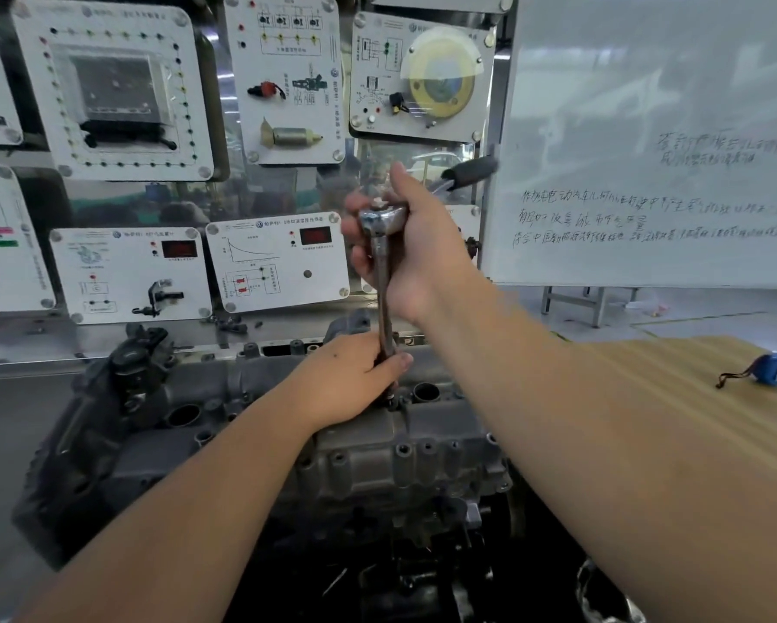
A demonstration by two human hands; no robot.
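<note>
- The right hand (422, 258) clasped the ratchet (383, 219) at its head, likely to turn it.
- The left hand (348, 382), fingers curled round the extension (384, 299), steadied it on the engine (377, 469).

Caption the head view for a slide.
A person's right hand grips the ratchet head while the left hand holds its extension bar upright on the engine.
</note>
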